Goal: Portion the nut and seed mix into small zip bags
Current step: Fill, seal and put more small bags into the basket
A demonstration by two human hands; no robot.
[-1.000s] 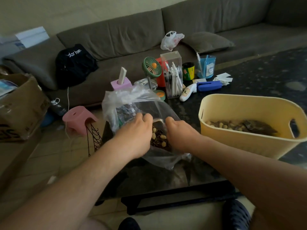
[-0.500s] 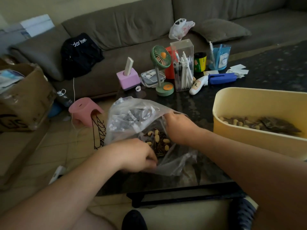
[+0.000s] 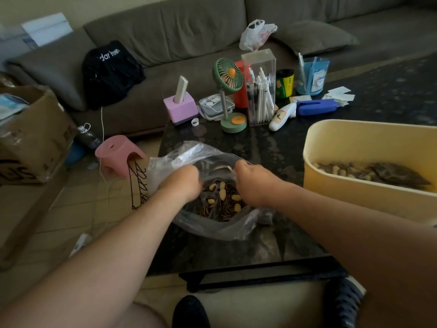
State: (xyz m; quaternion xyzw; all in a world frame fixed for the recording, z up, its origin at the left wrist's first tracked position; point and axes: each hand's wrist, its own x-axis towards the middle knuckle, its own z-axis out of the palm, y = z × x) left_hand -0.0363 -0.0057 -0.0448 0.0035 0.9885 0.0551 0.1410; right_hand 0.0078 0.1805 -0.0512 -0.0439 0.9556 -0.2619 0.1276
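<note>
Two hands grip one clear plastic bag (image 3: 212,223) of nut and seed mix (image 3: 221,201) mid-tabletop (image 3: 272,147): left hand (image 3: 182,185) at 9 o'clock, right hand (image 3: 254,185) at 3; yellow bin (image 3: 354,147) beyond.

- A home living room, lived-in and cluttered.
- A long grey-brown sofa (image 3: 165,27) wraps from ten o'clock round to two o'clock, a loose cushion (image 3: 314,36) and a black garment (image 3: 111,69) lying on it.
- The dark coffee table (image 3: 264,143) at twelve o'clock carries household oddments: a small green desk fan (image 3: 228,76), a clear box of pens (image 3: 260,88).
- A cardboard box (image 3: 30,136) and a pink plastic stool (image 3: 118,155) stand on the tiled floor (image 3: 78,209) at nine o'clock.
</note>
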